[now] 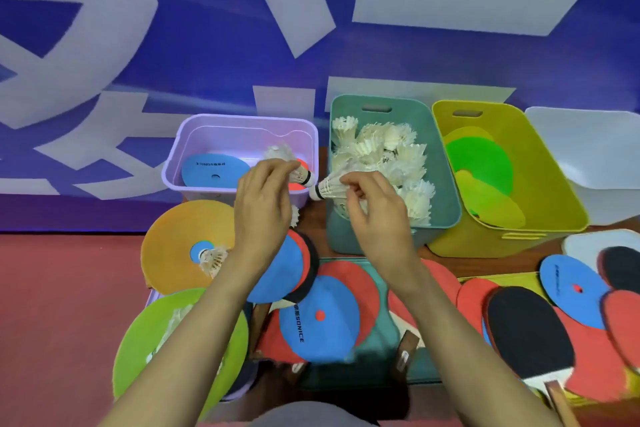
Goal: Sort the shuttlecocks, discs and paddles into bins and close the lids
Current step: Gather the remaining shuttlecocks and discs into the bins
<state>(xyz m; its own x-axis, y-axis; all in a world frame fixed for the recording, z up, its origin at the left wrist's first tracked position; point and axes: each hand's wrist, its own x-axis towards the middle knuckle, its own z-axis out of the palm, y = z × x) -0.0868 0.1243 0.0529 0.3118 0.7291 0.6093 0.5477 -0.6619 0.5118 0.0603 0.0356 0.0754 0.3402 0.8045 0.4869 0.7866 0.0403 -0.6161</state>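
At frame centre, the left hand pinches a shuttlecock over the purple bin. The right hand pinches a second shuttlecock at the teal bin's left rim.

Landmark: teal bin.
- Inside it: shuttlecock pile, all white/cream.
- Rim shuttlecock at its left edge: white feathers, white cork, black band.
- Second shuttlecock just left of that: same scheme.
- Left of teal bin: lilac bin, holding a blue disc with black lettering.
- Right of it: yellow bin, with a bright green disc and yellow-green ones inside.
- In front: lettered disc, blue with a red centre dot and black text.
- Front-left: orange disc with a blue centre, and a lime disc.
- Front-right: paddles, red faces and black faces.
- Behind: backdrop, blue with pale grey shapes.
- Floor: red.
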